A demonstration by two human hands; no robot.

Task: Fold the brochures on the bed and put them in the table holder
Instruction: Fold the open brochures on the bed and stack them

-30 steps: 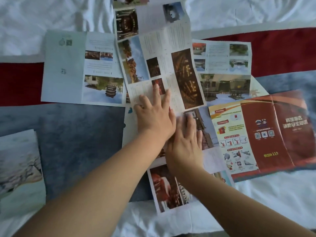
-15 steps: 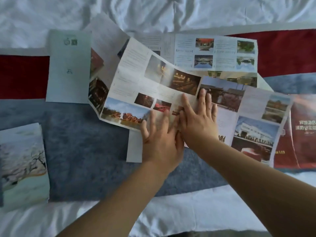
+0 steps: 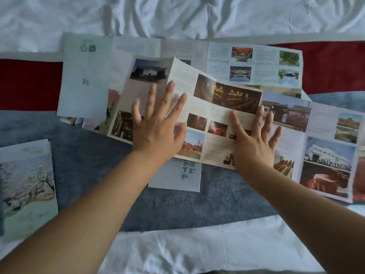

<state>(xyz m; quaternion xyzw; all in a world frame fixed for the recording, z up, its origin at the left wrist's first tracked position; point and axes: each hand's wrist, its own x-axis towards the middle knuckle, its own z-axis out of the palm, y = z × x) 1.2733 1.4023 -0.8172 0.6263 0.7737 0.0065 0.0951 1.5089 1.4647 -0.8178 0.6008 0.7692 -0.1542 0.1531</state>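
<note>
On the bed [image 3: 177,18], across its grey runner [image 3: 227,198], several brochures lie unfolded and overlapping. The top brochure [image 3: 221,99], a long multi-panel sheet, lies crosswise. Its left panels stand lifted along a crease rather than flat.

The left hand [image 3: 156,133] is palm down on the left panels, fingers straight and spread, gripping nothing. The right hand [image 3: 253,147] is likewise flat and spread, pressing the middle panels. Neither hand pinches an edge.

A second sheet [image 3: 256,60] lies beneath, farther off. A pale sheet [image 3: 85,80] lies to the left, partly overlapped. A folded brochure [image 3: 25,184] sits apart at near left. The holder is not in view.

Assessment: the step in hand is folding the top brochure. It appears to be at the flattening and squaring stage, with no fold closed, so the task looks early. The next move likely calls for one hand to anchor a crease while the other takes an end panel and brings it over along the existing fold lines. Risk: the sheets beneath may drag along.
</note>
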